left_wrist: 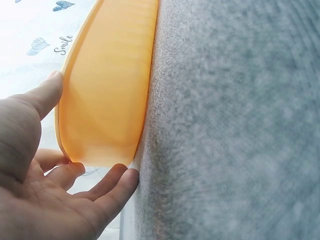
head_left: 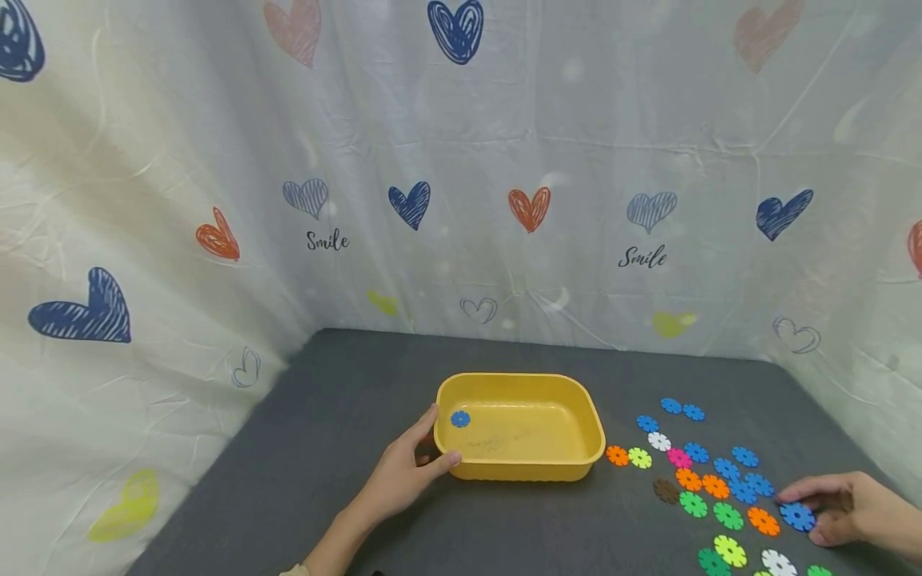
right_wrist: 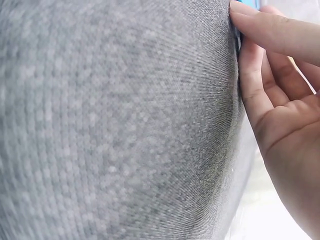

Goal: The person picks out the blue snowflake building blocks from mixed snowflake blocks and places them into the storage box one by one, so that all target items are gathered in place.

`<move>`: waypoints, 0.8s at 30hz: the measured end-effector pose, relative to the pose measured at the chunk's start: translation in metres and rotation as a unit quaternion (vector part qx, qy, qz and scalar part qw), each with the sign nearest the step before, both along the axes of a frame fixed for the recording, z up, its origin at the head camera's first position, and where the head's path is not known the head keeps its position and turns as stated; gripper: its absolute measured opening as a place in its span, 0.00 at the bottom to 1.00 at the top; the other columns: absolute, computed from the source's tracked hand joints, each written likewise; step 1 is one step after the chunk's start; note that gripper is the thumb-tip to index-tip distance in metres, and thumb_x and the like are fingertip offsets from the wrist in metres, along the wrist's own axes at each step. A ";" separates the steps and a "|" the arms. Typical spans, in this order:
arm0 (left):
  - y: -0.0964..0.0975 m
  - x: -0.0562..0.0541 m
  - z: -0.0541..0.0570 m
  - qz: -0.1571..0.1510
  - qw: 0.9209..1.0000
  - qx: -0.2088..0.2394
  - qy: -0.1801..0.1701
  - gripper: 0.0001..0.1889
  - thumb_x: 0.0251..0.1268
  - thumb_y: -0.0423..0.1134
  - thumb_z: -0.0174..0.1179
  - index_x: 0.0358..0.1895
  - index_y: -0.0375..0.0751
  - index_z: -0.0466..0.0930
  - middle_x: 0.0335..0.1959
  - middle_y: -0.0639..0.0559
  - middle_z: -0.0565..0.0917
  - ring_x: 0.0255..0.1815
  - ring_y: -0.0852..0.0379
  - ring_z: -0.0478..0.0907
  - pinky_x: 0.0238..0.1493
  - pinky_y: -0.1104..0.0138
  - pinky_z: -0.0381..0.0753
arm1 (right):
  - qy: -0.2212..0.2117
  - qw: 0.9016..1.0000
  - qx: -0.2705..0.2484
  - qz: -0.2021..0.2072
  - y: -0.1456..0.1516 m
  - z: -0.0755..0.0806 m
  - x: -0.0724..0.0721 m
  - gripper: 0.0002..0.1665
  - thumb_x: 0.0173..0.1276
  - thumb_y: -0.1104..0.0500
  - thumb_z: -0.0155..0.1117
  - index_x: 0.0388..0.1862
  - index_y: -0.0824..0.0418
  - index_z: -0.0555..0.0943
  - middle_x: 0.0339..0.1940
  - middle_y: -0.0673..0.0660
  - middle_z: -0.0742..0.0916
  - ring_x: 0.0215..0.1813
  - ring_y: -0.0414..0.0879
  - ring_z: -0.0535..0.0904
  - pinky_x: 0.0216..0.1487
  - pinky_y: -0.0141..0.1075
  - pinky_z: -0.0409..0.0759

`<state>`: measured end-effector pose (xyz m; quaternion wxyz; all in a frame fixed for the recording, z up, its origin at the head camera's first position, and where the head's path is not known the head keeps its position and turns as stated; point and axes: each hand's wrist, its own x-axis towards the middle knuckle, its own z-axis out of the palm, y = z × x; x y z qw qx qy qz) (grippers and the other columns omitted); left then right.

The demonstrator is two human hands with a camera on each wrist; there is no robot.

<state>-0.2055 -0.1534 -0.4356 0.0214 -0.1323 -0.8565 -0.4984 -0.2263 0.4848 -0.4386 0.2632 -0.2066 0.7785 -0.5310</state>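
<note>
A yellow plastic basin (head_left: 529, 472) sits mid-table with a single blue notched disc (head_left: 460, 418) lying at its left end. My left hand (head_left: 410, 468) grips the basin's left end, thumb over the front corner of the rim and fingers against the end wall, as the left wrist view also shows. At the far right, my right hand (head_left: 857, 508) pinches a blue notched disc (head_left: 797, 517) between thumb and fingers, low over the table. In the right wrist view only a sliver of blue shows past the thumb (right_wrist: 275, 32).
Loose notched discs spread between basin and right hand: several blue ones (head_left: 727, 469), orange ones (head_left: 763, 522), green ones (head_left: 728, 516), a brown one (head_left: 666, 490) and a pink one (head_left: 679, 458). A heart-printed curtain (head_left: 468, 264) hangs behind the grey tabletop (head_left: 360, 384).
</note>
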 end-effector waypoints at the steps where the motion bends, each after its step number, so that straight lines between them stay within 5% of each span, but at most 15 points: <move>1: 0.000 0.000 0.000 0.000 1.000 0.001 -0.001 0.46 0.64 0.52 0.66 0.78 0.40 0.52 0.77 0.46 0.55 0.62 0.47 0.73 0.54 0.55 0.78 | -0.001 1.000 0.000 -0.001 0.000 0.000 0.000 0.19 0.63 0.77 0.62 0.53 0.69 0.83 0.46 0.43 0.86 0.40 0.41 0.80 0.38 0.41 0.84; 10: -0.001 0.000 -0.002 0.004 1.000 -0.002 -0.006 0.47 0.63 0.54 0.67 0.78 0.41 0.51 0.77 0.50 0.55 0.62 0.51 0.73 0.54 0.58 0.78 | -0.001 0.998 0.045 -0.040 -0.003 0.001 0.001 0.20 0.61 0.74 0.67 0.52 0.81 0.78 0.47 0.56 0.86 0.37 0.43 0.80 0.36 0.41 0.83; 17: 0.000 0.000 -0.001 0.001 1.000 0.003 0.001 0.47 0.64 0.53 0.67 0.78 0.39 0.51 0.77 0.48 0.55 0.63 0.48 0.73 0.55 0.55 0.78 | 0.008 0.997 0.058 -0.052 -0.001 0.003 0.003 0.20 0.62 0.71 0.68 0.52 0.78 0.79 0.46 0.50 0.86 0.38 0.43 0.79 0.35 0.40 0.82; 24: 0.000 0.001 -0.001 0.003 1.000 0.001 -0.006 0.47 0.63 0.53 0.67 0.78 0.41 0.51 0.77 0.49 0.55 0.63 0.49 0.73 0.55 0.56 0.78 | 0.032 0.986 0.129 -0.102 -0.007 0.004 0.004 0.27 0.59 0.64 0.74 0.52 0.80 0.78 0.47 0.60 0.84 0.38 0.42 0.79 0.37 0.41 0.83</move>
